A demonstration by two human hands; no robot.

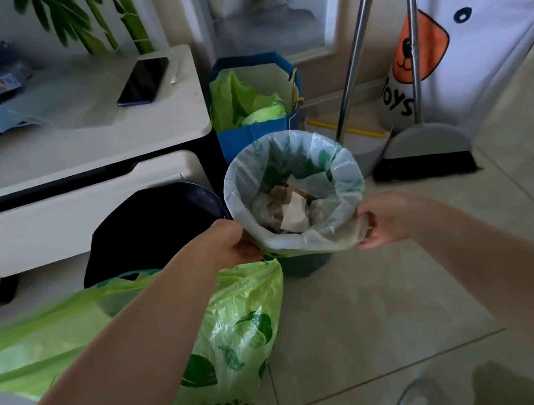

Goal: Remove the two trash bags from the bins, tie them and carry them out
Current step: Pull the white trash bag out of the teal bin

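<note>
The green lemon-print trash bag (230, 339) lies slack and untied on the tiled floor (395, 304), near the dark-green bin (306, 264), so it could spill if nudged. The pale liner bag (293, 177) sits in that bin, holding crumpled paper (289, 209). Left hand (230, 242) and right hand (386, 219) each pinch its folded rim; an uneven pull might tear the thin film or tip the bin.
</note>
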